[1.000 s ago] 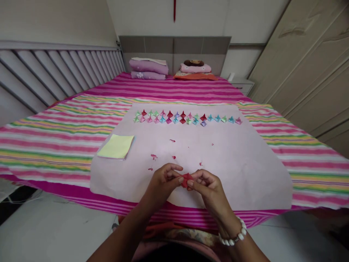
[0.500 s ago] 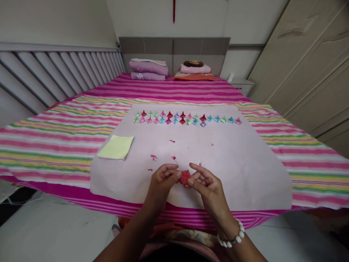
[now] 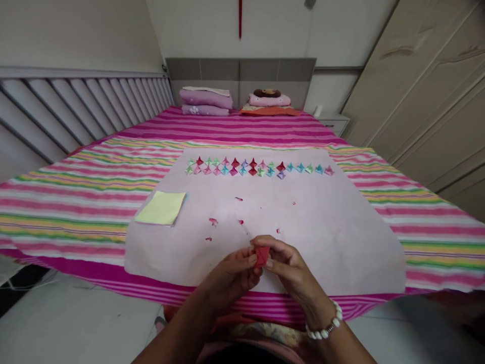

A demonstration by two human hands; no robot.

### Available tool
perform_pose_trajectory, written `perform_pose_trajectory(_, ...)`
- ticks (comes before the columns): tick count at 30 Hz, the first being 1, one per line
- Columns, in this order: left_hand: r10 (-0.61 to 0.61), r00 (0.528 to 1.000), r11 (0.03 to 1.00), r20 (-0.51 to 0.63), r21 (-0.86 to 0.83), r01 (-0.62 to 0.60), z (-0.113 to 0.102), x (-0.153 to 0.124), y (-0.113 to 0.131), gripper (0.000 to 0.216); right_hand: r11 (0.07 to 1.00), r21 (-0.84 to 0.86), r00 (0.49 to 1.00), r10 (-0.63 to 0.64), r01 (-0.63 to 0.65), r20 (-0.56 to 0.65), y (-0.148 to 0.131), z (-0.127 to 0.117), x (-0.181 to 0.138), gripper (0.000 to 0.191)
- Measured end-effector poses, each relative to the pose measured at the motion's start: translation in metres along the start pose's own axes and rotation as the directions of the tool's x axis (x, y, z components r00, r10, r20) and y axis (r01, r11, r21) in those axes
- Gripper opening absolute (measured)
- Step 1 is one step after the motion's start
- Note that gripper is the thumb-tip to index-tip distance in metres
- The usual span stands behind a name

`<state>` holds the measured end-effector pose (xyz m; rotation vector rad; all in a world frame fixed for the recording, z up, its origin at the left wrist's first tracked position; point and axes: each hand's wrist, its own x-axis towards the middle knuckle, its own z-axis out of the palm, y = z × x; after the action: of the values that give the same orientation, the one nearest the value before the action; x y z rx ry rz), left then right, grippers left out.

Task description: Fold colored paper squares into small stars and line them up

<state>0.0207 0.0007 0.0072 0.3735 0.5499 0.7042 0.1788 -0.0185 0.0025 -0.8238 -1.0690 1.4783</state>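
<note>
One piece of folded red paper [image 3: 261, 257], small, squarish, marked by a slanting crease; held above the near part of a pale sheet [image 3: 333, 242], between the two hands. By the left hand [image 3: 232, 270] it is pinched at its left side, thumb in front and fingers curled beneath; by the right hand [image 3: 290, 260] it is clasped at the right edge with the thumb, the index finger being bent along the top. Handling, as judged: very light, thin, crisp at the folds yet easily crushed or torn; best taken by the layered edges, with fingertip pressure only. Worn at the right wrist: one white bead bracelet [image 3: 325, 333]. Just beyond the hands: torn red scraps [image 3: 213, 221], scattered. To the left: a stack of square papers [image 3: 161, 208], yellow uppermost. Farther off: folded paper pieces [image 3: 252, 163], assorted colours, set mostly in two rows. Beneath all: a striped bedcover [image 3: 68, 202]. Difference from half a second earlier: the red piece has been turned and brought slightly lower, the right index finger, formerly lifted clear, has been laid over it, and the left hand has been lowered; scraps, stack and rows are left undisturbed.
</note>
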Motion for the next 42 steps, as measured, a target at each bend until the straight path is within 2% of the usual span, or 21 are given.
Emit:
perform_pose_trajectory(3,-0.023,0.999,0.999,0.029,-0.045,0.024,-0.001,0.0,-0.005,0.021,0.999,0.046,0.999,-0.015,0.013,0.04,0.0,0.004,0.001,0.014)
perform_pose_trajectory(6,-0.051,0.999,0.993,0.014,0.106,0.049,-0.002,0.0,-0.004,0.021,0.997,0.073,1.0,0.0,-0.001,0.015,-0.003,0.006,0.002,0.01)
perform_pose_trajectory(7,-0.024,1.0,0.981,-0.016,0.191,0.027,-0.002,0.0,-0.002,0.023,0.998,0.064,1.0,0.016,-0.015,-0.001,-0.004,0.005,0.003,0.011)
perform_pose_trajectory(9,0.138,0.987,0.925,-0.084,0.368,-0.098,-0.003,0.0,0.004,0.025,0.999,0.03,0.997,0.04,-0.038,-0.062,-0.006,0.003,0.003,0.014)
perform_pose_trajectory(11,0.34,0.936,0.823,-0.092,0.51,-0.249,-0.001,-0.002,0.011,0.024,0.998,-0.001,0.991,0.061,-0.061,-0.121,-0.008,0.002,0.004,0.017)
perform_pose_trajectory(12,0.396,0.916,0.777,-0.066,0.556,-0.296,0.0,-0.004,0.014,0.024,0.997,-0.013,0.988,0.072,-0.074,-0.136,-0.008,0.002,0.004,0.018)
perform_pose_trajectory(15,0.378,0.925,0.718,0.031,0.62,-0.314,0.007,-0.008,0.019,0.021,0.994,-0.035,0.986,0.095,-0.101,-0.136,-0.008,0.004,0.004,0.018)
perform_pose_trajectory(17,0.371,0.928,0.707,0.038,0.636,-0.309,0.011,-0.01,0.02,0.015,0.995,-0.038,0.985,0.09,-0.097,-0.15,-0.008,0.007,0.003,0.017)
perform_pose_trajectory(23,0.45,0.892,0.71,-0.039,0.621,-0.331,0.01,-0.008,0.013,0.009,0.998,0.039,0.988,0.061,-0.056,-0.145,-0.008,0.011,0.0,0.017)
perform_pose_trajectory(35,0.506,0.862,0.684,-0.005,0.611,-0.398,0.015,-0.012,0.009,0.003,0.986,0.164,0.984,-0.005,0.035,-0.18,-0.006,0.021,-0.002,0.006)
perform_pose_trajectory(39,0.515,0.857,0.692,-0.03,0.604,-0.394,0.015,-0.011,0.006,0.005,0.989,0.135,0.985,-0.044,0.067,-0.168,-0.004,0.02,-0.004,0.009)
perform_pose_trajectory(42,0.537,0.844,0.69,0.003,0.575,-0.441,0.017,-0.01,0.003,0.012,0.989,0.102,0.983,-0.088,0.106,-0.163,-0.003,0.019,-0.004,0.013)
